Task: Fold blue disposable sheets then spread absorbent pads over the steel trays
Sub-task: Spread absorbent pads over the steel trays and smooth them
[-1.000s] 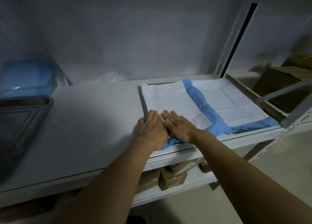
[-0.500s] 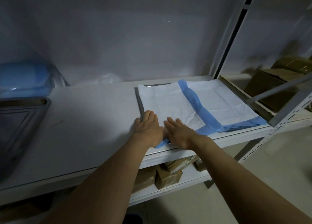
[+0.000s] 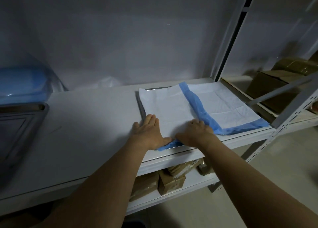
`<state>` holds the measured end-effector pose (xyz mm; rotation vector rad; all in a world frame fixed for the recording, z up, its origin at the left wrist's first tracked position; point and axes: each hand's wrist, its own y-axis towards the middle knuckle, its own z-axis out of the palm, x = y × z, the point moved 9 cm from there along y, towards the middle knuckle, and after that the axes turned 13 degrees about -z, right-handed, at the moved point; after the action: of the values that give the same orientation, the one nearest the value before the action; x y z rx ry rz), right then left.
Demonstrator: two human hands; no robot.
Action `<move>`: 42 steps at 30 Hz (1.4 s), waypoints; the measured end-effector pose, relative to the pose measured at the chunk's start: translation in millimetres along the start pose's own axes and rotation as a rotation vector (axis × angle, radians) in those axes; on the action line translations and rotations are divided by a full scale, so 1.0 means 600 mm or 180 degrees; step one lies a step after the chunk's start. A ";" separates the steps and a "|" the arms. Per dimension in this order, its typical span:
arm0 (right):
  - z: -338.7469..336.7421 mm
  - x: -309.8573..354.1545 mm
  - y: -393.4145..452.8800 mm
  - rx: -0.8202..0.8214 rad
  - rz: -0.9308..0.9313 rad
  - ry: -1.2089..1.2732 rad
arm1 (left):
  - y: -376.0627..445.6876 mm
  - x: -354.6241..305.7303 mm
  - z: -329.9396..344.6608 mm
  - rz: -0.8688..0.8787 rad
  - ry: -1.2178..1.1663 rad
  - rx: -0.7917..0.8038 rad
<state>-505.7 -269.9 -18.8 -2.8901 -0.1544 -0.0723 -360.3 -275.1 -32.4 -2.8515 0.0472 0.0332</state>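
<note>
While left hand (image 3: 149, 132) lies flat, right hand (image 3: 195, 133) presses the pad (image 3: 172, 107).

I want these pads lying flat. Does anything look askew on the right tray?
Yes. The left pad overlaps the right pad, whose blue edge stands up rumpled along the overlap.

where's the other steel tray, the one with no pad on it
In the head view the bare tray sits at the far left of the white shelf, cut off by the frame edge, just in front of the blue pack and well left of both hands.
</note>
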 end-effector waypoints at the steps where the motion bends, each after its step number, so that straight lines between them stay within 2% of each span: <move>1: 0.002 -0.002 0.004 0.0074 -0.0108 0.0067 | 0.001 0.000 -0.001 0.0018 0.0002 -0.0029; 5: 0.018 -0.018 0.000 0.0215 -0.0397 0.0296 | 0.005 0.005 0.001 0.0091 0.0038 -0.0020; 9: 0.026 -0.020 -0.005 0.0053 -0.0294 0.0156 | -0.004 0.010 -0.012 0.0065 0.0075 -0.0199; 14: 0.011 0.001 -0.016 -0.0131 -0.0309 -0.0112 | -0.044 0.019 -0.026 -0.0017 -0.0277 -0.0410; 23: -0.005 0.116 -0.057 -0.0160 -0.1035 0.0199 | -0.101 0.088 -0.033 -0.0165 -0.0700 -0.0378; 34: -0.075 0.327 -0.060 -0.0741 -0.1421 0.1066 | -0.154 0.307 -0.078 -0.0718 -0.1183 -0.0852; 42: -0.116 0.501 -0.007 -0.0842 -0.1715 0.1443 | -0.169 0.532 -0.117 -0.1340 -0.2209 -0.1352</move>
<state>-210.0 -253.4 68.5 -2.8996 -0.8827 -0.8890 -36.6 -207.1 54.9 -3.0057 -0.7774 1.0359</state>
